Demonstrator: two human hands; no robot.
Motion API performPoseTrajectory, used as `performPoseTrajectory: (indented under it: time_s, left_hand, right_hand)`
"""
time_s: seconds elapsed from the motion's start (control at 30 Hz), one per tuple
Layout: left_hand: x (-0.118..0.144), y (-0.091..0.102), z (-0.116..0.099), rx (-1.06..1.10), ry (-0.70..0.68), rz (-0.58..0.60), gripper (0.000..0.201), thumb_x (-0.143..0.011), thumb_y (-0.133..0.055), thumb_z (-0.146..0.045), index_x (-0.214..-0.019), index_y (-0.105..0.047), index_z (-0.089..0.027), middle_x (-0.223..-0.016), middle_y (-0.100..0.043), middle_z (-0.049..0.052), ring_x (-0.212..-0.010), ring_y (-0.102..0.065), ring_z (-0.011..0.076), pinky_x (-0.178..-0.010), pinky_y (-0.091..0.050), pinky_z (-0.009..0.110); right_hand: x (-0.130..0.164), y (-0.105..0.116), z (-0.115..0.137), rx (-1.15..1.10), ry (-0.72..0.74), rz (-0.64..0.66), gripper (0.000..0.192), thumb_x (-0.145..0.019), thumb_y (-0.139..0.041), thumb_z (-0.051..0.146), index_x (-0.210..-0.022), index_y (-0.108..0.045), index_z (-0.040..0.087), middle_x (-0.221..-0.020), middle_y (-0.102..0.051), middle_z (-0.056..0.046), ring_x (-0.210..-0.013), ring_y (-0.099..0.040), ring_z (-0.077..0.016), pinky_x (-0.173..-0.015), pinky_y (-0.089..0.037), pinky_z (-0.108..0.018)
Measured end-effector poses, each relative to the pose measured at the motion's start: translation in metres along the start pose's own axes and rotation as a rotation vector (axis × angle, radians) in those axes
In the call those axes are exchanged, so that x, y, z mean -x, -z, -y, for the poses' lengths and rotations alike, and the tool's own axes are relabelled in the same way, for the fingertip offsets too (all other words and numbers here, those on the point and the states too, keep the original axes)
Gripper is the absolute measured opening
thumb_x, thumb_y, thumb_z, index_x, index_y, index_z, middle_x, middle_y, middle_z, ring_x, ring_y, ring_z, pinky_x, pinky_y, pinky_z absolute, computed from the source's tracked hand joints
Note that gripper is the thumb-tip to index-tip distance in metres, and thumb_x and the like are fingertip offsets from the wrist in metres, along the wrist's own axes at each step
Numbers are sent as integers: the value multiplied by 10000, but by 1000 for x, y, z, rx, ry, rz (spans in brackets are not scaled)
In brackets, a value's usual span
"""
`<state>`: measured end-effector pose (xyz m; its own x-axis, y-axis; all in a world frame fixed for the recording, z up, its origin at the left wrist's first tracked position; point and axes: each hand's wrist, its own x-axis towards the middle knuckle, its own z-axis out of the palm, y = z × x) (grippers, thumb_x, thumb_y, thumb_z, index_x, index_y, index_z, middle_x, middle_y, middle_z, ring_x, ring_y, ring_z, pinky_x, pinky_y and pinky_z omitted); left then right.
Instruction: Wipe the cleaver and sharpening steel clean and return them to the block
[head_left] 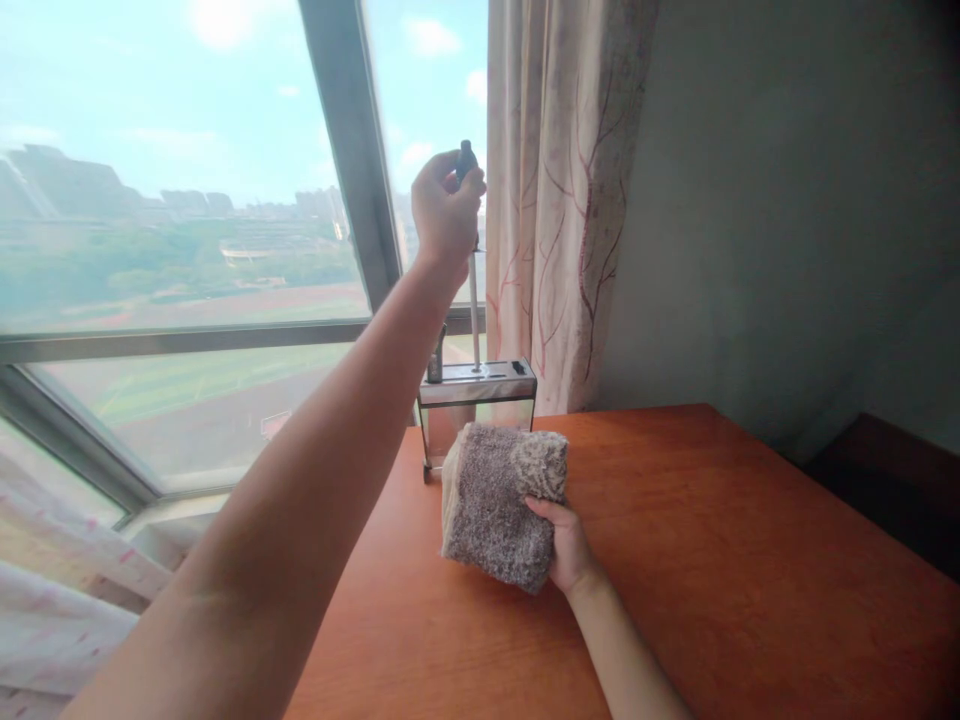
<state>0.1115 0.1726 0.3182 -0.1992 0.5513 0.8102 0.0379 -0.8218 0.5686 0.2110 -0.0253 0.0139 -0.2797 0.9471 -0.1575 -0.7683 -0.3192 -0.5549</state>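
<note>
My left hand (pixel 448 208) is raised and closed around the black handle of a honing steel (pixel 474 310). Its long, thin metal rod points straight down, with the lower end at the top of a knife block (pixel 480 382). That block has a shiny top with slots and see-through sides. Another dark handle (pixel 435 362) sticks up from its left end, partly behind my forearm. Lower down, my right hand (pixel 571 550) grips a folded grey-and-beige towel (pixel 495 510) by its right edge, thumb on the front. The towel is held in front of the block and covers its lower part.
The block stands at the far edge of a reddish-brown wooden table (pixel 697 530). Behind it are a slanted window frame (pixel 345 130) and a pale curtain (pixel 555 200) with a branch pattern. A grey wall (pixel 772 220) rises on the right.
</note>
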Motion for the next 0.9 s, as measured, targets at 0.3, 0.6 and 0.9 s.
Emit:
performPoseTrajectory:
  time_s: [0.3, 0.6, 0.9]
  left_hand:
    - [12, 12, -45, 151, 24, 71, 127, -767, -621, -261, -682, -567, -338, -758, -638, -32, -803, -600, 186, -712, -511, 341]
    - [119, 43, -57, 450, 476, 267, 213, -704, -736, -265, -871, -640, -175, -822, -662, 33, -850, -638, 178, -776, -517, 327]
    - [197, 59, -9, 516, 859, 162, 290, -662, -784, -209, -908, -645, -143, -835, -673, 52, -757, -656, 141, -776, -553, 297]
  right_hand:
    - [-1, 5, 0, 8, 85, -98, 315, -660, -705, 276, -953, -723, 160, -985, -738, -82, -955, -673, -301, -885, -512, -450]
    - [0, 8, 1, -41, 69, -69, 259, -693, -686, 299, -907, -727, 160, -952, -743, -77, -956, -666, -287, -882, -503, -428]
    - [10, 8, 1, -16, 30, 0, 309, -635, -728, 359, -883, -727, 175, -899, -749, -83, -947, -667, -305, -853, -503, -425]
